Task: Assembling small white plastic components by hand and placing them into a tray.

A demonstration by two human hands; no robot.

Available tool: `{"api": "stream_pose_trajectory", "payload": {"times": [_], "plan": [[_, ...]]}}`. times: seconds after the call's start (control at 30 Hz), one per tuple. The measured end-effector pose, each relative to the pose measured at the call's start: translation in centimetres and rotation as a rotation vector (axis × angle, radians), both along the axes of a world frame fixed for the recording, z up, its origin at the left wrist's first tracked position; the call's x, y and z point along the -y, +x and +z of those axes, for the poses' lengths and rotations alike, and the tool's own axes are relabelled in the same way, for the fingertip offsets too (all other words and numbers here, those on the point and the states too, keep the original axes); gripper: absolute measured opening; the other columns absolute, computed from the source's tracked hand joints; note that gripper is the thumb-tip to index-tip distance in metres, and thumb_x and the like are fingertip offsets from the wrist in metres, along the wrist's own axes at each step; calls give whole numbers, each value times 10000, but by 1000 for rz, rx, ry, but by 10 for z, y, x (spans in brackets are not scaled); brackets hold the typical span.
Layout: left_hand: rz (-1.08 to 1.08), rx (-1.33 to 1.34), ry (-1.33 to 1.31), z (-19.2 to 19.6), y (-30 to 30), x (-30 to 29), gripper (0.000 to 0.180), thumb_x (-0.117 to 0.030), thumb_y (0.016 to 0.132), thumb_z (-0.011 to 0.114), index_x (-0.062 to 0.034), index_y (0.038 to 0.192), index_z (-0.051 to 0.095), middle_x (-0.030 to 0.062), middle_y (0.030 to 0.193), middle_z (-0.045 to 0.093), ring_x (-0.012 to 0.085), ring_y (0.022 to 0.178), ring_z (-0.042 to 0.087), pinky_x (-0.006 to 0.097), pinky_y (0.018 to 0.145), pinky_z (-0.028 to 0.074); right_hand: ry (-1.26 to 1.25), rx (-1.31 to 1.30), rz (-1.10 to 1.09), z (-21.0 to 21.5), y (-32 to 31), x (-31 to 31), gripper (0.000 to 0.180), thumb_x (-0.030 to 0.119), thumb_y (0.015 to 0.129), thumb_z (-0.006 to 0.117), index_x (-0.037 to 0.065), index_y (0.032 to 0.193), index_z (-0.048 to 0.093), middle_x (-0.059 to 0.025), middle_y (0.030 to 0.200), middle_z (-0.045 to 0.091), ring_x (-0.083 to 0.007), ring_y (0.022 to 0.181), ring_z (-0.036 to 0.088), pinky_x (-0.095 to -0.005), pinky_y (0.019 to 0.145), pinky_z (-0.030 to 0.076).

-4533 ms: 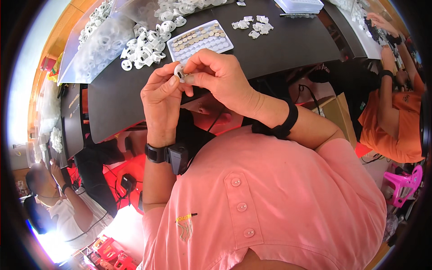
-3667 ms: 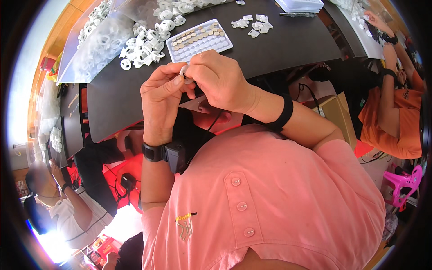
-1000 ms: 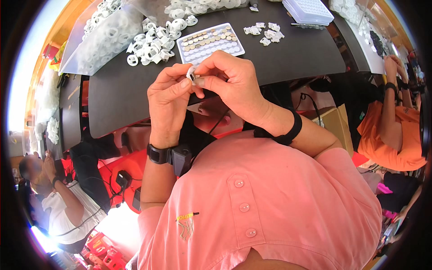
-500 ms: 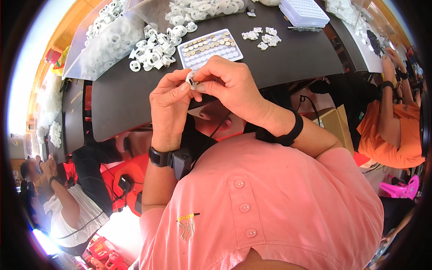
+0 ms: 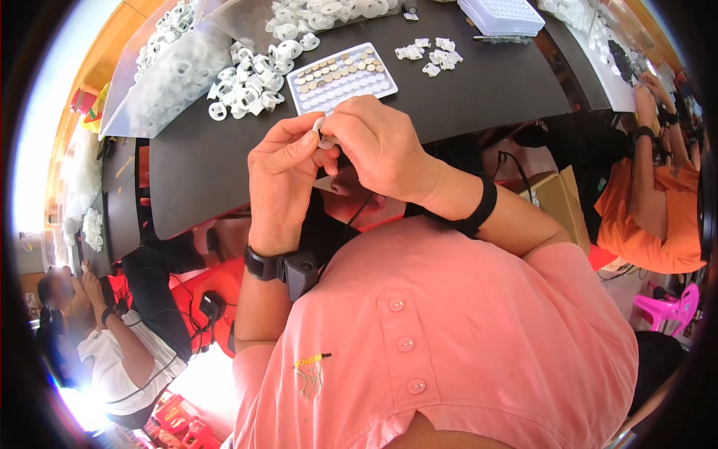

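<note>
Dark table (image 5: 479,90): tray (image 5: 353,87) (discs (image 5: 335,71) inside); left hand (image 5: 284,159), right hand (image 5: 380,148) pinch 1 white part (image 5: 318,125).

Cardboard box (image 5: 562,206) and pink stool (image 5: 660,308) at right; 1 co-worker (image 5: 645,224) in orange

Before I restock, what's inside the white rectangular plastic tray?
In the tray, mostly golden discs occupy the far rows; pale recesses show nearer. The right hand hides part of the near edge.
</note>
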State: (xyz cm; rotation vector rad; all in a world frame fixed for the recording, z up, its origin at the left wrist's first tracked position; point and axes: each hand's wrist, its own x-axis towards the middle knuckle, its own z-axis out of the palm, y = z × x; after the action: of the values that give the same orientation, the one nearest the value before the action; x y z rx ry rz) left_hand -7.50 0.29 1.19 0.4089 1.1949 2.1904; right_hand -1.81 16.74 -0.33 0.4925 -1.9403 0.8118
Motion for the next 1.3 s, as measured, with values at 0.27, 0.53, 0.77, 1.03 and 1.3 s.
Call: {"api": "stream_pose_trajectory", "payload": {"times": [0.27,0.53,0.77,1.03,1.3], "plan": [[28,-17,-17,0,1,-1,282,-38,922,644,102,1166,624,183,960,696,231,720,668,330,645,545,-435,351,203,-1,13,0,105,-50,875,653,15,956,639,-67,802,646,-142,670,611,-287,609,517],[52,-28,-35,-1,5,-5,289,-41,909,664,98,1158,624,163,964,688,223,765,678,339,644,547,-891,835,324,24,12,-6,106,57,844,746,10,832,652,-17,717,643,-59,618,552,-226,526,434],[51,-4,11,-2,4,-1,277,-44,927,648,96,1164,620,163,981,684,230,769,679,339,624,548,-765,834,311,26,8,-5,68,81,894,712,59,872,652,12,746,646,-43,603,555,-191,503,390],[18,77,126,-8,-1,4,294,-86,968,616,98,1197,607,162,987,678,231,774,663,346,624,538,-833,868,347,37,9,1,121,88,869,741,18,859,644,-15,740,653,-56,646,553,-228,560,436],[-21,85,190,-15,-3,7,349,-134,984,593,80,1259,571,186,1035,652,235,805,632,333,637,504,-751,810,292,41,13,-1,89,54,869,725,17,874,645,-14,760,663,-59,692,582,-236,596,458]]}}
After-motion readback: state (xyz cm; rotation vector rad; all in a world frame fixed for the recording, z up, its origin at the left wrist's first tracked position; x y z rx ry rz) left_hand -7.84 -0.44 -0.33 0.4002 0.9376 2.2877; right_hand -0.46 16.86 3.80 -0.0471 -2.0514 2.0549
